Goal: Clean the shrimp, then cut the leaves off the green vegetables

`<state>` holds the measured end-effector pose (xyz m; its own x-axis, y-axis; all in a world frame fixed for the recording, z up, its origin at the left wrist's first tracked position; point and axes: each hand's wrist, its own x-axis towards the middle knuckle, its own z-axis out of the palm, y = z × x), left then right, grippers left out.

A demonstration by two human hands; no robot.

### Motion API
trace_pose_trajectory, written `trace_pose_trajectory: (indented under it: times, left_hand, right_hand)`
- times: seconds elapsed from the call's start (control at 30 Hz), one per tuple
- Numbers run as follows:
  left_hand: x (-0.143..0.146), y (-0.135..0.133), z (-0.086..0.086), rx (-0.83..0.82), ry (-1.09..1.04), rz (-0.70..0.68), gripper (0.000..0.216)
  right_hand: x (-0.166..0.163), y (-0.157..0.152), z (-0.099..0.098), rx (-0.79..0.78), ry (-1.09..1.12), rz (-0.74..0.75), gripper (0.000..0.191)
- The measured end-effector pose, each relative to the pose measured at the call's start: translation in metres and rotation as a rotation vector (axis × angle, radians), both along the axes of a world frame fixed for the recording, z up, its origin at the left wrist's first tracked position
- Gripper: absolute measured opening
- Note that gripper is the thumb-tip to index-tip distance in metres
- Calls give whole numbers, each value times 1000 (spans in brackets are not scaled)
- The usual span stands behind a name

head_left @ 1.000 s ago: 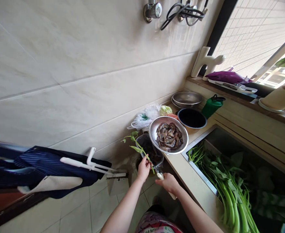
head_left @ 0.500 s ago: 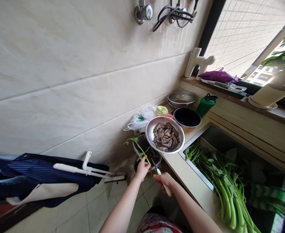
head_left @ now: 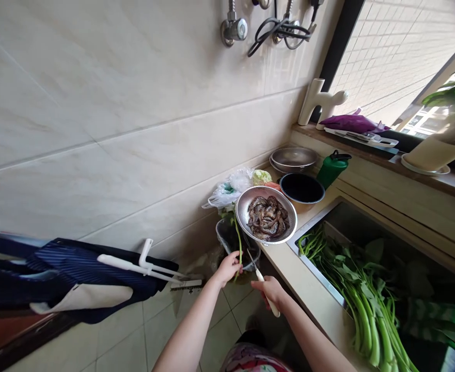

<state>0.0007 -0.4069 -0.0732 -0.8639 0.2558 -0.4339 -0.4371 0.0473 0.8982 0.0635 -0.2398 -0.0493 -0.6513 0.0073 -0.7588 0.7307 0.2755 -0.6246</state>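
My left hand (head_left: 229, 267) is closed around the lower end of a thin green vegetable stalk (head_left: 238, 242), which stands nearly upright over a dark bin (head_left: 227, 238) on the floor. My right hand (head_left: 270, 292) grips a small knife with a white handle (head_left: 261, 282), its blade pointing up toward the stalk. A metal colander of raw shrimp (head_left: 266, 215) sits on the counter edge just above both hands.
The sink (head_left: 339, 219) at right holds a pile of leafy greens (head_left: 362, 299). Behind the colander stand a black bowl (head_left: 302, 188), a steel bowl (head_left: 293, 157), a green bottle (head_left: 332, 167) and a plastic bag (head_left: 229, 187). A dark apron and a white brush (head_left: 150, 264) hang at left.
The stalk has swung from leaning left to nearly upright over the bin. My right hand and knife have shifted slightly, with the blade lifted toward the stalk.
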Motion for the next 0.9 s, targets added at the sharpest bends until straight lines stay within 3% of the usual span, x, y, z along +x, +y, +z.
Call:
trace_pose_trajectory:
  times: [0.07, 0.2, 0.3, 0.43, 0.53, 0.7, 0.9]
  left_hand:
    - [20, -11, 4, 75, -6, 41, 40]
    - [63, -30, 13, 248, 24, 257, 25]
    - [89, -37, 27, 374, 66, 354, 16]
    - [119, -33, 55, 414, 167, 363, 11]
    - [139, -18, 74, 405, 207, 267, 10]
    - [161, 38, 90, 387, 227, -40, 5]
    - [191, 171, 97, 324, 192, -350, 33]
  right_hand:
    - [9, 5, -1, -9, 5, 6, 23]
    - [30, 14, -1, -64, 19, 26, 19]
    - [48, 21, -1, -162, 53, 59, 20]
    - [78, 36, 3, -289, 116, 93, 19]
    - [104, 54, 13, -346, 174, 92, 17]
    - [163, 104, 35, -395, 262, -54, 28]
    - [264, 198, 61, -442, 326, -452, 38]
